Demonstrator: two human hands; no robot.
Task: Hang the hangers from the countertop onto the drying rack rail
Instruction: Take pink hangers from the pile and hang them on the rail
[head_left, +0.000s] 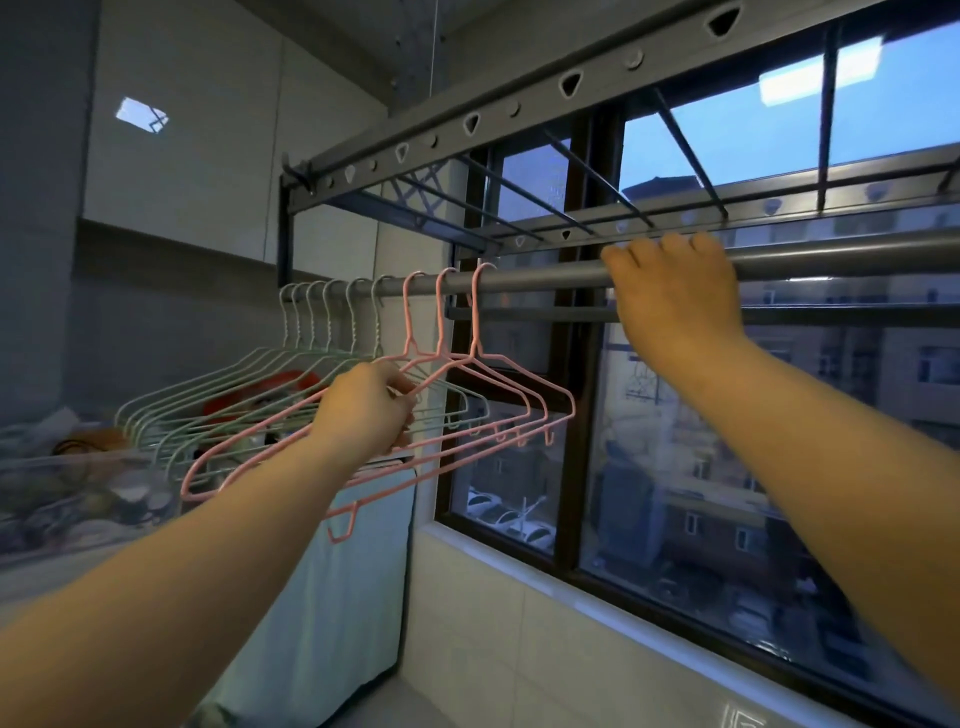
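Observation:
A grey round rail (540, 279) of the drying rack runs across in front of the window. Several pale green hangers (218, 395) hang by their hooks at its left end. To their right hang three pink hangers (493, 382), hooks over the rail. My left hand (366, 410) grips the sloping wires of the pink hangers below the rail. My right hand (675, 283) is raised further right and its fingers curl over the rail.
The rack's grey frame (519, 111) with punched holes hangs overhead. A window (727, 415) fills the right side above a tiled sill (519, 566). At left a countertop (57, 499) holds clutter, and a pale blue cloth (358, 571) hangs below it.

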